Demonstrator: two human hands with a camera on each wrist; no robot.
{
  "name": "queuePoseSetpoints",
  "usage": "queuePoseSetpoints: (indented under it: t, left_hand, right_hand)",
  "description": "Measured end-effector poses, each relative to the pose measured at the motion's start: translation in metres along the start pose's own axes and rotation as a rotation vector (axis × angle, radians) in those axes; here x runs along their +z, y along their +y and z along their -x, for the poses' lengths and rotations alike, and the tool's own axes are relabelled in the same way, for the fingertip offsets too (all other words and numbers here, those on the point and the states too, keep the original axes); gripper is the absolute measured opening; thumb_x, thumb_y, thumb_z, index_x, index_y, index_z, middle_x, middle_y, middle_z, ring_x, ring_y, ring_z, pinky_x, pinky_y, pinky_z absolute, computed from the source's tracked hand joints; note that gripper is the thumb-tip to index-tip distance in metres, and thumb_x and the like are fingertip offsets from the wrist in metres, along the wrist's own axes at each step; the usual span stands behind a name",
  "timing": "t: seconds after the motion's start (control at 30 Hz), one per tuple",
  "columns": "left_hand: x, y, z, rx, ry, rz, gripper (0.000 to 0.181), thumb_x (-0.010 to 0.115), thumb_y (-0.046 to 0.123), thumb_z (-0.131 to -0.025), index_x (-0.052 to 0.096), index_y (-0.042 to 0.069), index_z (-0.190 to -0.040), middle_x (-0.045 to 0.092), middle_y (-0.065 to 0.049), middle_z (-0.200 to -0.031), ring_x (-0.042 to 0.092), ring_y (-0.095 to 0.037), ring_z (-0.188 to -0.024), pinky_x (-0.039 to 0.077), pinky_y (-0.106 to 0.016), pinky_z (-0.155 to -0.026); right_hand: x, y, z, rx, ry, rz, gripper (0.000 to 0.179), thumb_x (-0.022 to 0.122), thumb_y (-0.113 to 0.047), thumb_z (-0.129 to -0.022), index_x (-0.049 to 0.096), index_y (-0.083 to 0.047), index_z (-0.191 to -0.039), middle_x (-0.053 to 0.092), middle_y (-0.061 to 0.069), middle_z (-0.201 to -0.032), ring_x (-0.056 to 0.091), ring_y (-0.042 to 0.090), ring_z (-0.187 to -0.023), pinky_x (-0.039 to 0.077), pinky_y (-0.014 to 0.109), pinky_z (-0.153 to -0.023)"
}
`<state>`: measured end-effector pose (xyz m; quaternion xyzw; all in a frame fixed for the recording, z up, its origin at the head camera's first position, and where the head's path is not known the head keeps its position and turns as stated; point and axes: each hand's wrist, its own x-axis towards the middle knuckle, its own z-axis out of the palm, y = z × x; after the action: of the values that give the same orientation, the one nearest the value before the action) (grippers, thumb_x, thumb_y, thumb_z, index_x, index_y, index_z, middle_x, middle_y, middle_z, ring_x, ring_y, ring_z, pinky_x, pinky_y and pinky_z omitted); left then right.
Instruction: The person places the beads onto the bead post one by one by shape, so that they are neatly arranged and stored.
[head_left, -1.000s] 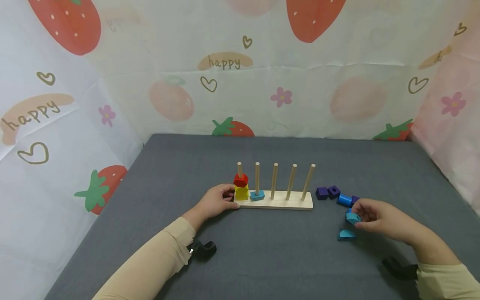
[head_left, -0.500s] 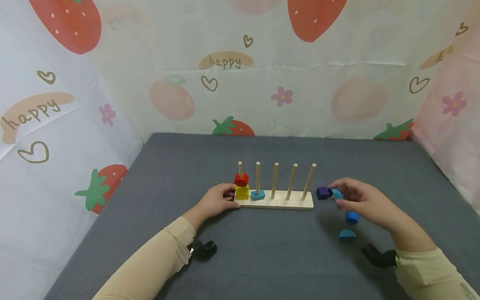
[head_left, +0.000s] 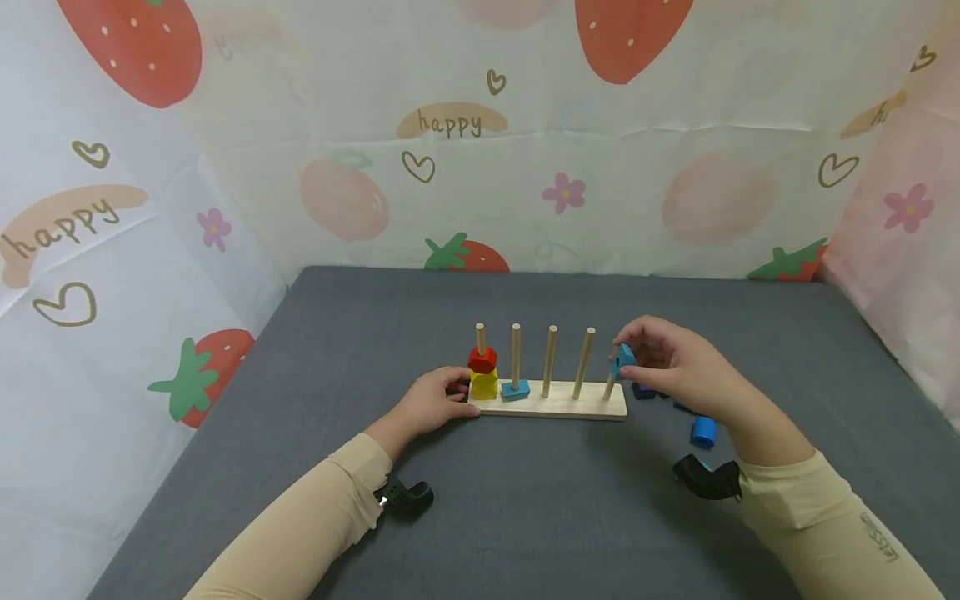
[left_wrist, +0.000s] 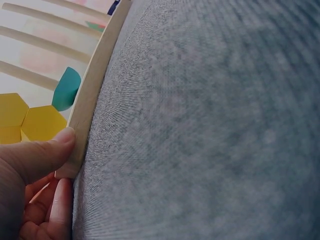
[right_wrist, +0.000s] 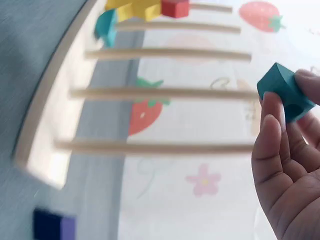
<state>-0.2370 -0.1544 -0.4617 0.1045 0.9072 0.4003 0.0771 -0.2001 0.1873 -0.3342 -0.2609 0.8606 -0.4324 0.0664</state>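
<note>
We judge the stacking barely begun: our right hand [head_left: 678, 367] pinches a teal block [head_left: 622, 361] with a drilled hole beside the top of the rightmost peg [head_left: 617, 367], not yet threaded. A yellow block [head_left: 483, 385] under a red hexagon [head_left: 482, 360] sits on the first peg and a teal piece [head_left: 515, 390] on the second, three pegs bare, blue and purple pieces [head_left: 703, 431] loose on the grey cloth worktop [head_left: 525, 492]. Our left hand [head_left: 433, 404] grips the smooth pale wooden base [head_left: 555, 404] by its end, thumb curled on the edge; the blocks look painted wood with crisp facets.

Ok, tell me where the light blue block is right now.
In the head view the light blue block is pinched in the right hand, up in the air by the rightmost peg of the wooden base.
</note>
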Motion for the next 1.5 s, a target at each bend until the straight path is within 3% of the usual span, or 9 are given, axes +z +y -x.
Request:
queuePoseSetpoints:
  t: [0.37,0.77,1.03,1.5]
  left_hand:
    - [-0.001,0.002,0.001,0.004,-0.007,-0.009,0.047,0.077,0.022,-0.073,0.06,0.015,-0.117,0.058,0.0,-0.106,0.054,-0.013,-0.093,0.048,-0.027,-0.084]
    - [-0.001,0.003,0.001,-0.003,-0.002,0.019,0.046,0.078,0.021,-0.073,0.061,0.014,-0.116,0.058,0.0,-0.105,0.054,-0.013,-0.093,0.048,-0.027,-0.083]
    - [-0.002,0.004,0.001,-0.016,-0.006,0.024,0.045,0.077,0.022,-0.073,0.061,0.016,-0.114,0.058,0.001,-0.102,0.053,-0.014,-0.092,0.048,-0.028,-0.084]
    - [-0.002,0.003,0.001,-0.022,-0.01,0.02,0.047,0.077,0.023,-0.074,0.06,0.016,-0.117,0.058,0.001,-0.103,0.053,-0.015,-0.093,0.047,-0.029,-0.086]
  right_hand:
    - [0.017,-0.031,-0.038,-0.062,-0.003,-0.096,0.023,0.065,-0.013,-0.085,0.054,-0.009,-0.105,0.06,0.007,-0.094,0.059,0.019,-0.086,0.05,0.03,-0.073]
    - [0.037,-0.048,-0.071,-0.019,0.05,-0.077,0.022,0.063,-0.009,-0.086,0.057,-0.011,-0.106,0.062,0.005,-0.101,0.059,0.016,-0.095,0.049,0.033,-0.082]
    - [0.054,-0.049,-0.082,-0.024,0.097,-0.062,0.02,0.065,-0.014,-0.085,0.06,-0.012,-0.104,0.062,0.002,-0.098,0.06,0.015,-0.089,0.048,0.034,-0.081]
    - [0.07,-0.042,-0.088,0.037,0.144,-0.141,0.019,0.064,-0.015,-0.086,0.059,-0.013,-0.104,0.06,0.004,-0.095,0.057,0.019,-0.084,0.047,0.033,-0.076]
